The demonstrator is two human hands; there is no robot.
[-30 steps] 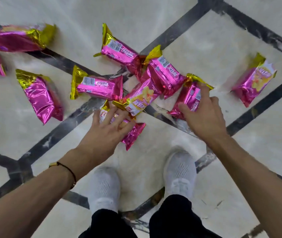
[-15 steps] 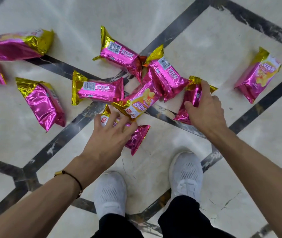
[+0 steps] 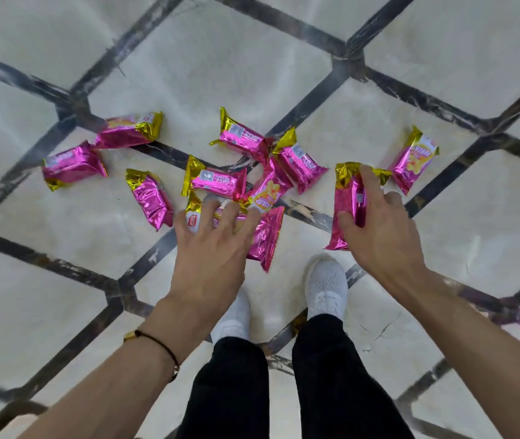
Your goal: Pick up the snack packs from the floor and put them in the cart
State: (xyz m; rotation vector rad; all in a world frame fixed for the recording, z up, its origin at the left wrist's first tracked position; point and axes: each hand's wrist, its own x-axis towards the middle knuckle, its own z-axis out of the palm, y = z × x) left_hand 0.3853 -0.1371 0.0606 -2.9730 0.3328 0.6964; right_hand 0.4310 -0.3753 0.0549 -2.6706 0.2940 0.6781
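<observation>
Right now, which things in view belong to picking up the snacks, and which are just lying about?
Job:
right hand, gripping the held pack
left hand, resting on the nearest pack
the other packs, from the far-left pack to the far-right pack
Cart not in view.

Not the job:
white shoes
black trousers
wrist cord
tiled floor

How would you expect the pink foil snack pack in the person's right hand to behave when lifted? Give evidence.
Probably light: the right hand holds the snack pack in a plain thumb-and-finger grip. Likely floppy rather than stiff, since its puffed foil looks creased there. The glossy wrapper may be slippery.
</observation>
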